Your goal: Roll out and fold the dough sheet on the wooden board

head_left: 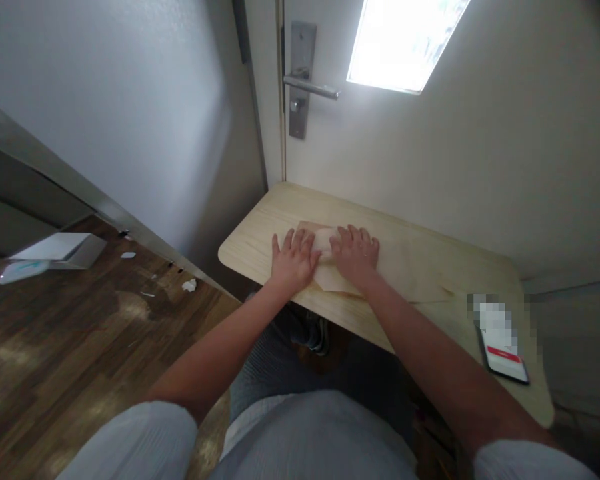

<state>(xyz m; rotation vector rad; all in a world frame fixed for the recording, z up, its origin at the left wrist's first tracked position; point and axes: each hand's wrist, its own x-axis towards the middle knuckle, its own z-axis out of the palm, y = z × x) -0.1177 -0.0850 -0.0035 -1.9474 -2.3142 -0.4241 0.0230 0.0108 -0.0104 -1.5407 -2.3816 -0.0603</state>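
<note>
A sheet of light brown paper [395, 270], partly folded at its left end, lies flat on the pale wooden table [260, 227]. My left hand [293, 257] presses on the paper's left end, fingers spread and pointing away from me. Close to its right, my right hand [356, 253] lies palm down on the folded part, its fingers also stretched out. Between the two hands shows a lighter patch of the paper. Whatever is beneath the palms is hidden.
A phone [503, 340] with a lit screen lies at the table's right end. Beyond the table stands a door with a metal handle [313, 87]. A white panel [130, 133] rises at left. An open white box [63, 250] and paper scraps [189, 285] lie on the wooden floor.
</note>
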